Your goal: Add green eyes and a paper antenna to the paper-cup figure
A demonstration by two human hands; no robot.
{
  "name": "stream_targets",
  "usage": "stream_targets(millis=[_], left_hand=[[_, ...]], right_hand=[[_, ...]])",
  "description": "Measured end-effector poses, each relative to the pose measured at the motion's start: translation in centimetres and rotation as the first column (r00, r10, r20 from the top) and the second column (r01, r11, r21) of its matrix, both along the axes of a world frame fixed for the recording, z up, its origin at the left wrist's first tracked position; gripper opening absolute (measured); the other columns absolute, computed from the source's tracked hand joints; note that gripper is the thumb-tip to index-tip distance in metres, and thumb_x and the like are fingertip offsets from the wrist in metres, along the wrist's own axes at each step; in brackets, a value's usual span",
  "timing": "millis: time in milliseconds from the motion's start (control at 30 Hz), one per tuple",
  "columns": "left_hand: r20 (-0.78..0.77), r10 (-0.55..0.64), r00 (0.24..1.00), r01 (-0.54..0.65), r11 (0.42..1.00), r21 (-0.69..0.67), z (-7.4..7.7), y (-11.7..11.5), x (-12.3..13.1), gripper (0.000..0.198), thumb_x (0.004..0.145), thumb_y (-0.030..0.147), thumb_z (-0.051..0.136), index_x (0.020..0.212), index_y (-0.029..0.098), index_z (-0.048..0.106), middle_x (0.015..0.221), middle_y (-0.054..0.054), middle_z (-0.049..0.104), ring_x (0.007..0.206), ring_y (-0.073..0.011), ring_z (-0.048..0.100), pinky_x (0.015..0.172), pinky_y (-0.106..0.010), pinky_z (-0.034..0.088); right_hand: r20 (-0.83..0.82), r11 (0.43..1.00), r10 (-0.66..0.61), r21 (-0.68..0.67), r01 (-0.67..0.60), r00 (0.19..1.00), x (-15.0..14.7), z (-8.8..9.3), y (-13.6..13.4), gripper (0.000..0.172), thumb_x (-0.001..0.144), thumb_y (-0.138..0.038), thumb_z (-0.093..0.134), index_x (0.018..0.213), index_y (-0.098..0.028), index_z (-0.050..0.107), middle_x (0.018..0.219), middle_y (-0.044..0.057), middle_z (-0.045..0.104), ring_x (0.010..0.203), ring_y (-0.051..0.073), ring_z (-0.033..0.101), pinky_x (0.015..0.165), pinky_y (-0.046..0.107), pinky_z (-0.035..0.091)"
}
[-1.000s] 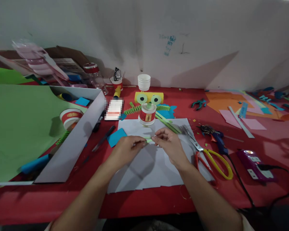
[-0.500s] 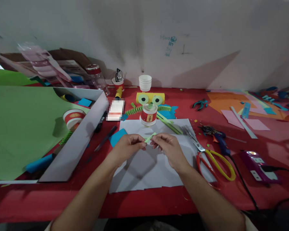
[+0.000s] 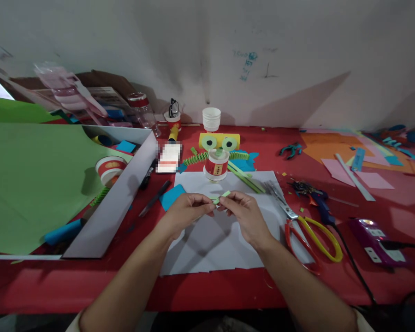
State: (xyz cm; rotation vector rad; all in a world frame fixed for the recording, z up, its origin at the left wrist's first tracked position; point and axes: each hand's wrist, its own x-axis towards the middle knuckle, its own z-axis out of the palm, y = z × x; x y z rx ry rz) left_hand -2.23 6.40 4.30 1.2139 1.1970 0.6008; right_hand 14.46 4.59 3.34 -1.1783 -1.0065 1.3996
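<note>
Between both hands a small strip of light green paper [image 3: 225,195] is pinched above a white sheet [image 3: 207,249]. My left hand [image 3: 190,212] is closed on its left end, thumb against fingers. The other end is gripped by my right hand [image 3: 244,212], which hides part of the strip. Just beyond stands a red and white paper cup [image 3: 217,166] with pleated green paper arms [image 3: 195,159] at its sides. Behind it lies a yellow tube [image 3: 219,137] with two round green eyes. Long green paper strips [image 3: 247,179] rest to the cup's right.
Large scissors [image 3: 290,214] with red and yellow handles lie right of my hand, beside a glue gun [image 3: 320,203] and a purple power socket [image 3: 376,240]. At left are a white box [image 3: 114,203], a marker [image 3: 155,198] and a phone [image 3: 169,157]. White cups [image 3: 211,119] stand at the back.
The view has shifted slightly, so everything sits a little further right. Both hands still pinch the strip, and slightly more of it shows above my right fingertips.
</note>
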Motion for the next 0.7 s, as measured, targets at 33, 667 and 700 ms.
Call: stream_targets(millis=[33,667,700], left_hand=[[-0.011,-0.007,1.0,0.007,1.0,0.003,0.1,0.0,-0.1,0.03,0.067,0.044,0.067,0.075,0.015,0.067,0.067,-0.003,0.068,0.048,-0.0084,0.041,0.044,-0.022,0.026],[0.095,0.014,0.995,-0.001,0.991,-0.133,1.0,0.4,-1.3,0.023,0.053,0.016,0.073,0.074,0.015,0.065,0.061,-0.001,0.068,0.059,-0.0131,0.06,0.064,-0.027,0.047],[0.091,0.011,0.996,0.002,0.991,-0.136,1.0,0.5,-1.4,0.025,0.053,0.016,0.074,0.076,0.015,0.064,0.06,0.0,0.067,0.059,-0.0135,0.061,0.064,-0.027,0.047]], right_hand=[[-0.015,0.999,-0.03,-0.02,0.03,0.999,0.0,0.1,0.0,0.02,0.071,-0.035,0.071,0.064,-0.02,0.06,0.058,-0.002,0.064,0.059,0.014,0.061,0.054,0.024,0.038],[-0.052,0.979,-0.197,-0.065,0.193,0.979,-0.2,0.4,0.0,0.023,0.069,-0.032,0.07,0.061,-0.019,0.054,0.057,-0.003,0.063,0.058,0.014,0.065,0.052,0.023,0.038],[-0.049,0.979,-0.196,-0.067,0.192,0.979,-0.2,0.4,0.0,0.022,0.069,-0.032,0.07,0.061,-0.019,0.054,0.057,-0.003,0.063,0.059,0.014,0.065,0.053,0.023,0.038]])
